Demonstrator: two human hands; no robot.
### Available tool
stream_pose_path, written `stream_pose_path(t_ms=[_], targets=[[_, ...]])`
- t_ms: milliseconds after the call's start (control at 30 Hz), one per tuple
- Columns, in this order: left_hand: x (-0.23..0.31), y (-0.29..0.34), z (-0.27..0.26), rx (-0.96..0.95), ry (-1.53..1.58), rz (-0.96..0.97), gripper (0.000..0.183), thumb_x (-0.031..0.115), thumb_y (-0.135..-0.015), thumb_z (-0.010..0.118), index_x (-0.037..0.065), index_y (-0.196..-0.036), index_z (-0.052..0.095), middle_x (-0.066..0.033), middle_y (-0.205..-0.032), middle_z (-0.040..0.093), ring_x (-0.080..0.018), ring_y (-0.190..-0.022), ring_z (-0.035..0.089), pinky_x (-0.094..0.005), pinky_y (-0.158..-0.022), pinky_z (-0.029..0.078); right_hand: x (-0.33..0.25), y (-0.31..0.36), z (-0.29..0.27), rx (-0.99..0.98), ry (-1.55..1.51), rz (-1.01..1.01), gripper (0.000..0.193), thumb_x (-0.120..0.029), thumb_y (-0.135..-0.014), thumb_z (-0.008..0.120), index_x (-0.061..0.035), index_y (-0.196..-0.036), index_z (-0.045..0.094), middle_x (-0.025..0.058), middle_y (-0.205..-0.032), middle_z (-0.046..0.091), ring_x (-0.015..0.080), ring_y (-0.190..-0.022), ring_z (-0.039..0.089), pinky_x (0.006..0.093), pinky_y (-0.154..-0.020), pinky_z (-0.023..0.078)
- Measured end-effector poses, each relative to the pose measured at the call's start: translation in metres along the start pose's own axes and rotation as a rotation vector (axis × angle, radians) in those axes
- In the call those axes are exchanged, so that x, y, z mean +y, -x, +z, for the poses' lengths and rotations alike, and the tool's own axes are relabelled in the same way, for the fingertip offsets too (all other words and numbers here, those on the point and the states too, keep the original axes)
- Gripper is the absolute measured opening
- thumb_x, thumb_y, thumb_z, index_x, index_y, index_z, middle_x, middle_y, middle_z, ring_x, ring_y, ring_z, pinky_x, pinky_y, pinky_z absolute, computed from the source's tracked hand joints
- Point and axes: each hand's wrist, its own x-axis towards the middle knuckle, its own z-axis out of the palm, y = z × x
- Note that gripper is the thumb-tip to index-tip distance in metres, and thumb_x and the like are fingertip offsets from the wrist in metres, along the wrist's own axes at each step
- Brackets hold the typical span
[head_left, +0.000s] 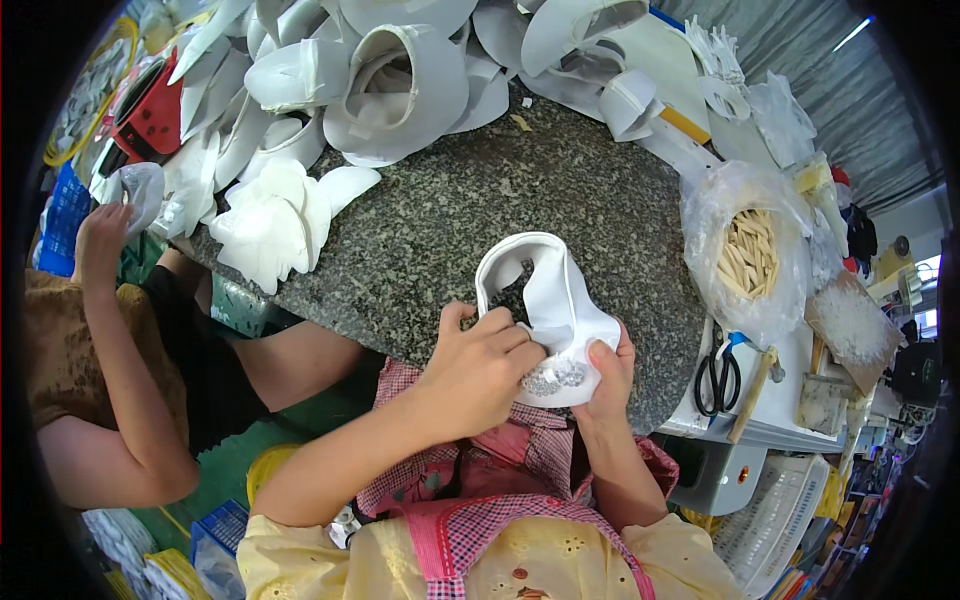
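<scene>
A white moulded piece (560, 300) with a round rimmed opening, shaped somewhat like a shoe upper or cap, is held just above the table's near edge. A crinkled silvery patch (555, 376) shows on its near side. My right hand (608, 378) grips the piece at its right side, thumb on top and fingers mostly hidden behind. My left hand (485, 365) is closed at the left side, its curled fingers pressed against the piece beside the silvery patch. Its fingertips are partly hidden.
Similar white pieces (400, 95) are heaped across the far side of the speckled stone table (440, 220). Flat white cutouts (275, 220) lie at left, near a seated co-worker's hand (103, 235). At right are a plastic bag (705, 240) of wooden sticks and black-handled scissors (717, 382).
</scene>
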Motion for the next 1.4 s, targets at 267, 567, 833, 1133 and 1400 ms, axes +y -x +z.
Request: stream_pose_path(t_ms=[267,567,833,1133,1400], targets=[[0.016,0.002,0.003,0.275,0.171,-0.133,0.039,0.018,-0.062,0.067,0.009,-0.098,0.056,-0.0043,-0.082,0.053,-0.0196,-0.081,0.05,-0.0374,-0.08,0.029,0.002,0.014,0.018,0.083,0.774,-0.453,0.013,-0.011,-0.074,0.058,-0.0002,-0.074,0.051,0.0046,-0.075,0.055,0.0075,-0.066,0.049,0.0221,-0.059,0.041],[0.0,-0.006,-0.015,0.099,-0.035,0.128,0.027,0.013,-0.059,0.066,0.014,-0.084,0.056,0.0023,-0.075,0.051,-0.0156,-0.076,0.05,-0.0429,-0.079,0.026,-0.013,0.023,0.026,-0.046,-0.434,0.305,0.047,-0.031,-0.083,0.046,0.0064,-0.111,0.041,0.0173,-0.107,0.051,0.0244,-0.092,0.054,0.0333,-0.079,0.043],[-0.014,-0.002,-0.025,-0.25,0.291,0.01,0.02,0.015,-0.067,0.061,0.013,-0.087,0.058,0.0001,-0.074,0.053,-0.0164,-0.078,0.049,-0.0427,-0.078,0.026,-0.005,0.015,0.014,-0.092,0.448,-0.292,0.019,-0.004,-0.072,0.062,0.0046,-0.089,0.059,0.0051,-0.079,0.06,0.0084,-0.068,0.054,0.0234,-0.062,0.043],[-0.002,0.0,-0.004,0.159,0.083,-0.043,0.016,0.026,-0.066,0.066,0.012,-0.07,0.057,0.0038,-0.062,0.048,-0.015,-0.065,0.043,-0.0369,-0.067,0.024,-0.003,0.006,0.026,-0.024,0.346,-0.047,0.022,-0.001,-0.075,0.055,0.0063,-0.095,0.054,0.0095,-0.088,0.059,0.0131,-0.074,0.057,0.0256,-0.066,0.046],[-0.014,-0.005,-0.017,-0.171,0.091,0.089,0.016,0.025,-0.068,0.063,0.014,-0.071,0.052,0.004,-0.069,0.048,-0.016,-0.077,0.045,-0.0413,-0.076,0.024,-0.017,-0.011,0.023,-0.128,-0.055,0.21,0.015,-0.001,-0.072,0.057,0.0023,-0.086,0.057,0.0072,-0.082,0.059,0.0129,-0.073,0.056,0.0261,-0.069,0.045]])
